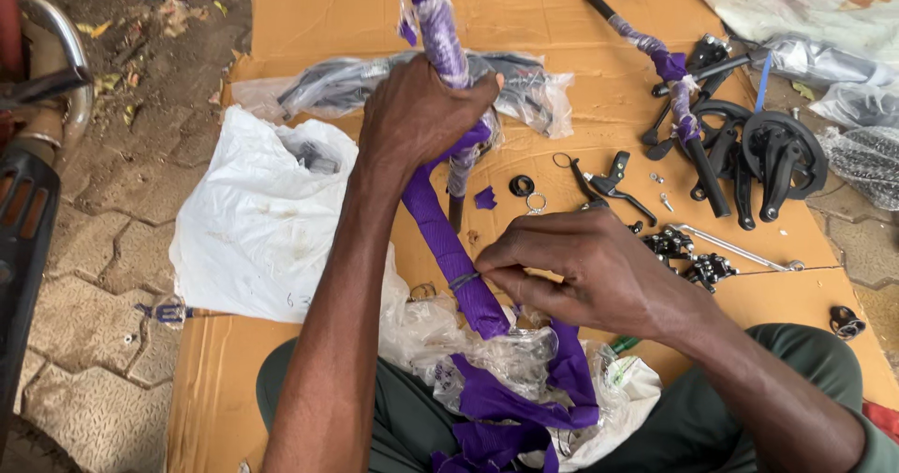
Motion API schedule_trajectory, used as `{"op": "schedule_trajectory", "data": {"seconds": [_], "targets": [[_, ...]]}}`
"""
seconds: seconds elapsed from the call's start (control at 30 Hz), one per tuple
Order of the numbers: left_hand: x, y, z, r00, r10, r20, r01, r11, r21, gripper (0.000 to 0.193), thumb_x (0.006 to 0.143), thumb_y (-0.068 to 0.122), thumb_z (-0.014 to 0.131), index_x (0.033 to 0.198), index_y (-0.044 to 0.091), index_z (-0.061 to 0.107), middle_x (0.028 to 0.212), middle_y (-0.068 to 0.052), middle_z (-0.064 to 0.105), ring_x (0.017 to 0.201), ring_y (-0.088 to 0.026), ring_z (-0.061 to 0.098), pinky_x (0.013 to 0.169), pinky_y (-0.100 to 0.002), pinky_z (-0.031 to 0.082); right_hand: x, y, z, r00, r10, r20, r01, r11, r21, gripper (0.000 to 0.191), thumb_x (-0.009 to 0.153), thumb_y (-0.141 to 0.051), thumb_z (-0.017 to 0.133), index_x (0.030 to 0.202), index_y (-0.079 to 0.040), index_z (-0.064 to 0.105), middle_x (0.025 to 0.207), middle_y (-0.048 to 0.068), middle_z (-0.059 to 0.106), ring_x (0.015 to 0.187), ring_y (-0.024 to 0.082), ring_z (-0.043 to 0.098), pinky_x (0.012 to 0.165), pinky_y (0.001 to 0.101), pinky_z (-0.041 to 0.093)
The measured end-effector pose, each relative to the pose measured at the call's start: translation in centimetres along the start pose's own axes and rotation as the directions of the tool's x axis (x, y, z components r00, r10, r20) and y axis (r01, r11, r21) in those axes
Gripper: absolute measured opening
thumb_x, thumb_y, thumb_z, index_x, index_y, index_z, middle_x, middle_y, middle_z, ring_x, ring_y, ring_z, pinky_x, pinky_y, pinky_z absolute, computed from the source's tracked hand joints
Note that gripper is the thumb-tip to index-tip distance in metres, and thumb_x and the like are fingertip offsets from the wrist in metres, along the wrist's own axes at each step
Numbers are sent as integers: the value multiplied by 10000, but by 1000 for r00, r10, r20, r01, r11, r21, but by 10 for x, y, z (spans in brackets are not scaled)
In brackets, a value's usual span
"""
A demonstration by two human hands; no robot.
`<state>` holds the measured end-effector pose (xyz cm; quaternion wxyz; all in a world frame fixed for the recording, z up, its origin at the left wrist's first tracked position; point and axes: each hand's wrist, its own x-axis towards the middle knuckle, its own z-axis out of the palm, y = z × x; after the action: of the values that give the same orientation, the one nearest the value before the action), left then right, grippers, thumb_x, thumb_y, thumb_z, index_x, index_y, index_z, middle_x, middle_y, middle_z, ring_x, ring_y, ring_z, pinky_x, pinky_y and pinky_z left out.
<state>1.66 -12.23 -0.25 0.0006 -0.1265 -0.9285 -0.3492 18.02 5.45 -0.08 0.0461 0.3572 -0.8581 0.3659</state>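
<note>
My left hand [417, 117] is closed around a metal tube wrapped in purple protective strip and clear plastic [433, 23], holding it upright over the cardboard. My right hand [581, 267] pinches the purple wrapping strip [445, 239] where a thin tie circles it, just below the left hand. The unwound purple strip and crumpled clear plastic [510, 379] pile up in my lap.
A cardboard sheet [318, 5] covers the paved ground. On it lie a white plastic bag [257, 220], a bag of black parts [328, 84], a wrapped handlebar [670, 89], black cranks and chainring [758, 155], brake levers [609, 183], small rings and bolts. A vehicle's metal part stands at left.
</note>
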Motion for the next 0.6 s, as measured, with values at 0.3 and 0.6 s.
{"op": "schedule_trajectory", "data": {"seconds": [0.3, 0.6], "targets": [[5, -11, 3, 992, 127, 1, -127, 991, -49, 454, 865, 424, 670, 609, 54, 608, 530, -98, 609, 527, -267, 646, 611, -470, 527, -13, 41, 45, 941, 272, 201, -248, 150, 957, 111, 771, -35, 705, 844, 46, 726, 773, 49, 640, 650, 123, 529, 522, 276, 403], [21, -32, -20, 965, -260, -47, 236, 928, -287, 302, 772, 430, 650, 670, 151, 701, 620, -16, 730, 582, -163, 714, 649, -375, 590, -96, -21, -21, 949, 18, 315, -239, 694, 679, 128, 911, -109, 705, 813, -27, 697, 763, 65, 652, 714, 198, 621, 625, 369, 444]]}}
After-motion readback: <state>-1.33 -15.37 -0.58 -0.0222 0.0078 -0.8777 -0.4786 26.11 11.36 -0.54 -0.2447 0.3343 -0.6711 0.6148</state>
